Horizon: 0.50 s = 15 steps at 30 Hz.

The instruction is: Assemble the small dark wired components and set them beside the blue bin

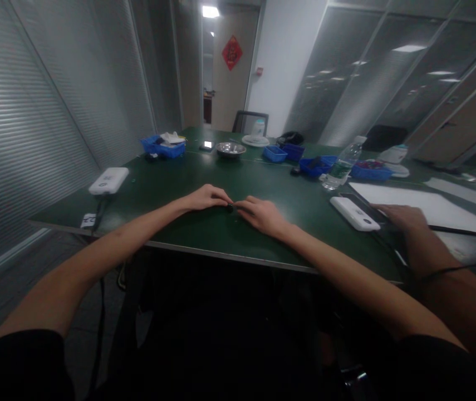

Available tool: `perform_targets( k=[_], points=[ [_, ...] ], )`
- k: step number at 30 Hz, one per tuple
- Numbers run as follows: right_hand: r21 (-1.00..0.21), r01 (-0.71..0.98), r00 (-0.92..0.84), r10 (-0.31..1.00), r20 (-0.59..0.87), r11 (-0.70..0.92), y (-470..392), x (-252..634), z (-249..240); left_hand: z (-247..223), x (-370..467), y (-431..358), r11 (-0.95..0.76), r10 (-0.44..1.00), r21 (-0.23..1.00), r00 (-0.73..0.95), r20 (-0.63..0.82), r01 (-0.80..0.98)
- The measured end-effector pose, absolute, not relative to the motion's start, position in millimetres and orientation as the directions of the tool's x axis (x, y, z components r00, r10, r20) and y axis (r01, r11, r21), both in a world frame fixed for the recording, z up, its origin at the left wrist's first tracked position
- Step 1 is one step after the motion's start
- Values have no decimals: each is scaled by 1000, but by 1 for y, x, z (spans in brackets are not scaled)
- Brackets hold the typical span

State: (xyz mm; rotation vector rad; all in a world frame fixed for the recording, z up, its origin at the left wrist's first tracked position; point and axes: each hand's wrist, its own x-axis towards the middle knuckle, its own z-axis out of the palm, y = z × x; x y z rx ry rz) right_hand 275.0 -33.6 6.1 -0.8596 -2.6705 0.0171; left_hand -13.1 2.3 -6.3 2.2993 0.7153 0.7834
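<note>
The left hand (pixel 206 197) reaches in from eight o'clock, the right hand (pixel 265 216) from four, fingers bent, fingertips nearly meeting at one small dark object (pixel 230 209) on the bench (pixel 204 234). Whether either is clamped on it, I cannot tell; its long axis is too small to read. Two white boxes (pixel 109 181) lie at nine and three o'clock; one metal bowl (pixel 230 154), twelve.

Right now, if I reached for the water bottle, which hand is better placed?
Probably your right hand: it is nearer the water bottle, which stands off to your right. Your left hand is farther away, with its fingertips close to a small dark item.
</note>
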Motion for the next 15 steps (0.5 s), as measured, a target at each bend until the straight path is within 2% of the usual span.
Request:
perform_targets(
  k=[5,12,15],
  points=[
    [-224,533,-758,578,302,816,-33,273,7,-8,-7,0,-710,621,654,669,407,262],
    [-220,520,-752,564,340,825,-35,273,6,-9,-8,2,-662,647,694,683,338,284],
    [-275,515,-741,583,334,812,-34,271,6,-10,-7,2,-698,627,659,684,373,280]
  ],
)
